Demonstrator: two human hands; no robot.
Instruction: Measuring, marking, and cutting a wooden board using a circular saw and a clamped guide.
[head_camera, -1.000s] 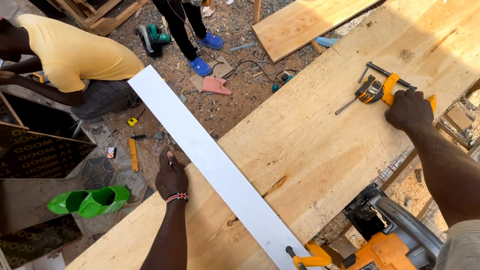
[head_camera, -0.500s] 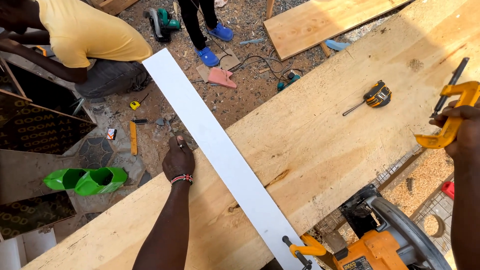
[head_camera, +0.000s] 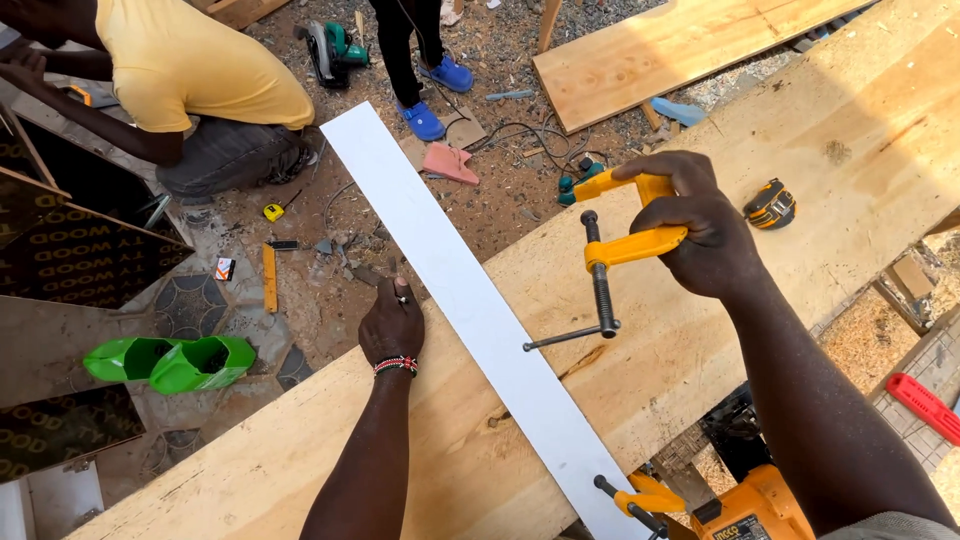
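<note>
Across the plywood sheet (head_camera: 800, 240) that serves as my counter, a long white strip (head_camera: 470, 310) runs from about 11 o'clock down to 5 o'clock, and I read it as a straightedge laid where it is so a tool can follow it. My left hand (head_camera: 392, 325) rests at the sheet's far edge, just beside the strip at its 9 o'clock side, fingers curled and pressed down flat, holding nothing; it looks placed there to steady the work. My right hand (head_camera: 705, 235) is wrapped closed around the yellow clamp (head_camera: 625, 245), gripping its upper body so the dark screw bar hangs down toward 6 o'clock over the wood, close to the strip but apart from it. A second yellow clamp (head_camera: 640, 497) sits at the strip's near end, at 5 o'clock, seemingly pinning it to the sheet. A tape measure (head_camera: 770, 205) lies on the wood at 3 o'clock of my right hand. The orange saw (head_camera: 760, 505) at the bottom edge is cut off, so I cannot make out its blade. Whether the held clamp's jaw touches the sheet is hidden behind my fingers. At 10 o'clock a crouching person in a yellow shirt (head_camera: 190, 60) is partly out of view, hands unclear.
</note>
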